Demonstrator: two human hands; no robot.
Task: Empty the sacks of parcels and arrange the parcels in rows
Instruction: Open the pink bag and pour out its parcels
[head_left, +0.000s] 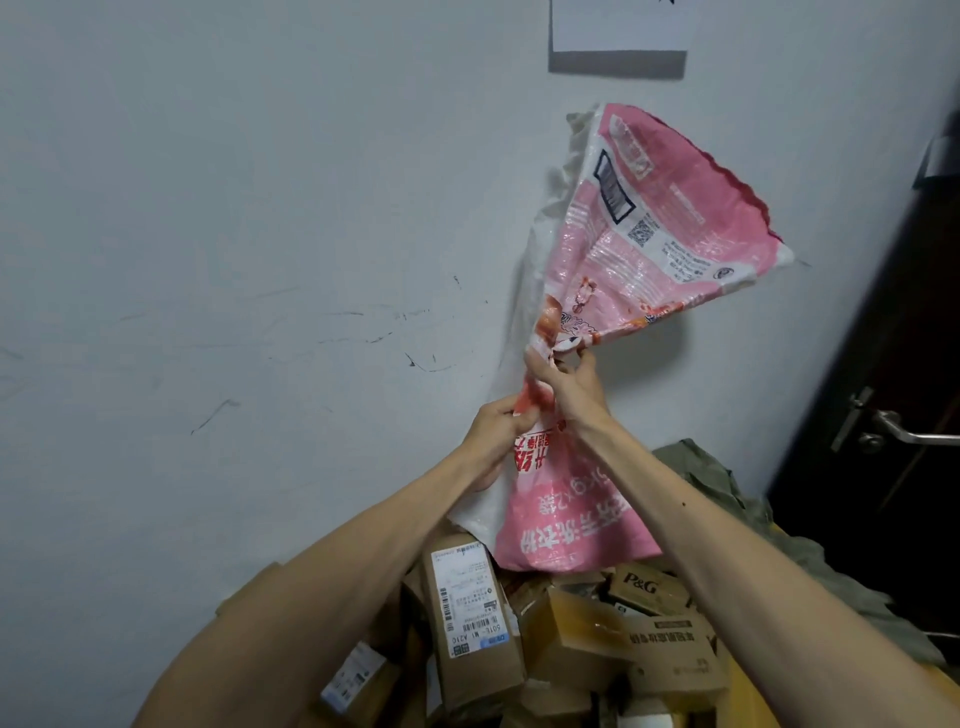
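A pink and white woven sack hangs upside down in the air against the wall, its closed end fanned out at the top and its mouth hanging low. My left hand grips the bunched middle of the sack from the left. Just above it, my right hand pinches the gathered fabric. Below the sack's mouth lies a heap of brown cardboard parcels. A tall labelled box stands among them at the left, and a P&G box lies at the right.
A pale scuffed wall fills the background, with a paper sheet taped near the top. A dark door with a metal handle stands at the right. A crumpled green sack lies behind the parcels.
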